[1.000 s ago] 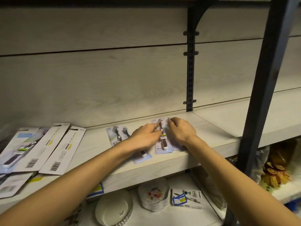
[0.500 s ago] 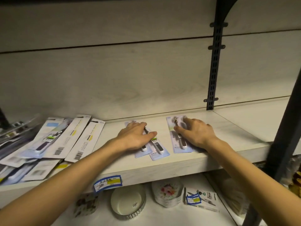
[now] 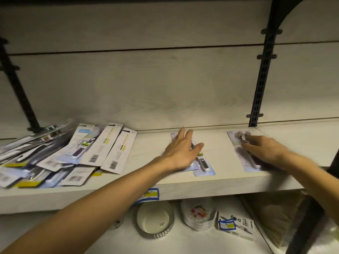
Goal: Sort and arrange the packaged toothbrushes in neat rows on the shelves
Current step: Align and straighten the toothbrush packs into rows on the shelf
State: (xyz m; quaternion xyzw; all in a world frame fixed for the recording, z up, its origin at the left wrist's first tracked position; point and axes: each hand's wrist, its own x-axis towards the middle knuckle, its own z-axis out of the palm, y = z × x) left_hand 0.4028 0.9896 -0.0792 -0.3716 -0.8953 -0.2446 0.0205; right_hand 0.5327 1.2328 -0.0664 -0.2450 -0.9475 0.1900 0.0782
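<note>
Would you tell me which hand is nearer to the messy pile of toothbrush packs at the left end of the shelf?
Left. The left hand rests on packs mid-shelf, a bare gap right of the pile. The right hand lies farther right, on another pack.

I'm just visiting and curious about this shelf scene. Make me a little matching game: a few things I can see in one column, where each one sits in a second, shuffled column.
Things:
1. left hand
2. right hand
3. loose pile of toothbrush packs
4. stack of flowered dishes

Places:
A. lower shelf, beside a white bowl
B. left end of the upper shelf
C. flat on the middle packs
D. on the pack nearest the dark upright

Pairs: 1-C, 2-D, 3-B, 4-A
</note>
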